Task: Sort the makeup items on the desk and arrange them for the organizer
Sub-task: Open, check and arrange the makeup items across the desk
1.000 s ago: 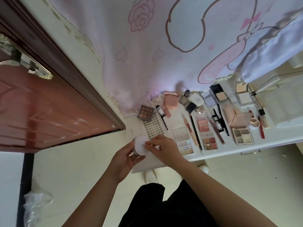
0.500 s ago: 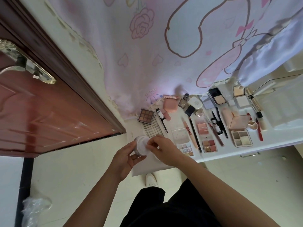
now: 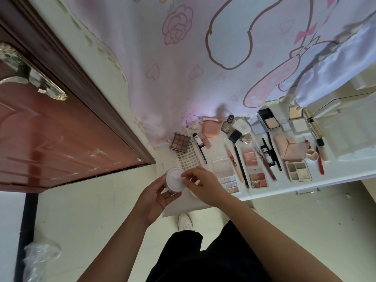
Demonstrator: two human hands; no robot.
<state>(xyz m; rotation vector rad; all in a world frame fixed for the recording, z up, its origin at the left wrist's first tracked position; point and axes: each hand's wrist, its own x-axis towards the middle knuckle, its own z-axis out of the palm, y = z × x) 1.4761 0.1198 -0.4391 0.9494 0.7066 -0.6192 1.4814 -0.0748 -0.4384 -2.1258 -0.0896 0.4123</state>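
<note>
A white desk [image 3: 335,173] stands against a wall hung with a pink cartoon cloth [image 3: 203,64]. A red-brown door [image 3: 50,139] is on the left and a pale floor lies below.

Over the left near corner of the tabletop, the left hand [image 3: 154,197] grips a round white jar [image 3: 174,180] from the side, fingers curled round its wall. The right hand [image 3: 204,185] reaches across from the right, and its thumb and forefinger pinch at the right edge of the jar's white top. What exactly they pinch there is too small to tell.

The other makeup lies spread over the tabletop:
- Just behind the jar is a white lash tray [image 3: 189,158], with a brown eyeshadow palette [image 3: 180,141] at its far end near the back left corner.
- A pink case [image 3: 210,130] and a small bottle [image 3: 227,125] sit along the back edge.
- Just right of the right hand, at the near edge, lies a pastel glitter palette [image 3: 230,183].
- Further right are a pink blush [image 3: 252,158] and a four-pan palette [image 3: 258,180].
- Between these, pencils and slim tubes lie roughly parallel, pointing from back to front.
- Toward the right end, a pink mirrored box [image 3: 293,149] stands open behind a neutral palette [image 3: 298,169], and a red pencil [image 3: 320,162] lies beside them.
- An open black compact [image 3: 267,120] rests near the back edge.
</note>
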